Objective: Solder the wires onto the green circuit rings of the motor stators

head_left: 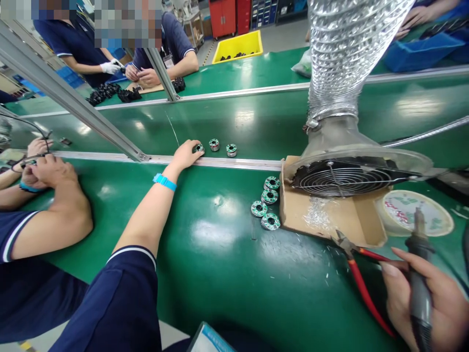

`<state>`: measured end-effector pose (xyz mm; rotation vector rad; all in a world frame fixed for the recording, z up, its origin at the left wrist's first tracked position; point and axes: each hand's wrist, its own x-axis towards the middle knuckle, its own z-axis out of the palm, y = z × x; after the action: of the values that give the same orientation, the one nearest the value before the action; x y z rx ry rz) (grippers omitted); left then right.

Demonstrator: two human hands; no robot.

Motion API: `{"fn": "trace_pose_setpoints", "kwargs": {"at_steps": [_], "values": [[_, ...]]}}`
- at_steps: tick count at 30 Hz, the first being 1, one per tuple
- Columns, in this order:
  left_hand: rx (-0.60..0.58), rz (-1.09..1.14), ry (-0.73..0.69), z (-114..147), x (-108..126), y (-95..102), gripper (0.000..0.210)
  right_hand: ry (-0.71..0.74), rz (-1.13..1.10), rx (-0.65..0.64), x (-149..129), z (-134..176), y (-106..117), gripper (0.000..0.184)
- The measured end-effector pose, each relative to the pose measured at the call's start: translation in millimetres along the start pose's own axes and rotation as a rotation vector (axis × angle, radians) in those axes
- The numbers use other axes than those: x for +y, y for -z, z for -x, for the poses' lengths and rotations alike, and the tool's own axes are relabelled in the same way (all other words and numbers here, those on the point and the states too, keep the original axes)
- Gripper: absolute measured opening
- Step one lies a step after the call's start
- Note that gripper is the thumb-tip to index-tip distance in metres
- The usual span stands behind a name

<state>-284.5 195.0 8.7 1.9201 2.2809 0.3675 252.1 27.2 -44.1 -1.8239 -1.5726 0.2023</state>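
My left hand (pixel 187 154), a blue strap on its wrist, reaches to the metal rail with fingers closed around a small round part with a green circuit board (pixel 199 147). Just right of it stand two similar round parts, one (pixel 214 144) nearer and another (pixel 231 150) farther. My right hand (pixel 428 298) grips a soldering iron (pixel 419 288), tip pointing away from me. Red-handled cutting pliers (pixel 353 254) lie with one handle at my right fingers; whether they hold it too I cannot make out. Several more round parts (pixel 270 196) sit beside a cardboard tray (pixel 333 220).
A fume hood (pixel 340 171) with a foil duct (pixel 340 58) hangs over the tray. Clear clippings (pixel 318 212) lie in it. A round white tub (pixel 417 212) stands at right. A metal post (pixel 91 107) slants at left, near a co-worker's arms (pixel 62 195).
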Motion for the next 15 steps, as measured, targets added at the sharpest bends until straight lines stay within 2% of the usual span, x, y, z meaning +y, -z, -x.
{"fn": "trace_pose_setpoints", "kwargs": {"at_steps": [3,7,10,13,15], "values": [[-0.006,0.023,-0.028,-3,18,-6.9,0.051,0.011,-0.027,-0.021,-7,3,2,0.04],[0.015,0.017,-0.006,-11,27,-12.0,0.069,-0.035,0.013,-0.053,-12,2,7,0.034],[0.052,0.018,0.023,-16,31,-14.0,0.059,-0.014,0.005,-0.05,-12,-2,7,0.032],[0.095,0.048,0.027,-5,37,-12.5,0.051,0.043,-0.018,-0.022,-10,-5,6,0.029],[0.1,0.08,-0.027,17,44,-12.0,0.051,0.091,-0.028,-0.002,-10,-6,5,0.028]]}}
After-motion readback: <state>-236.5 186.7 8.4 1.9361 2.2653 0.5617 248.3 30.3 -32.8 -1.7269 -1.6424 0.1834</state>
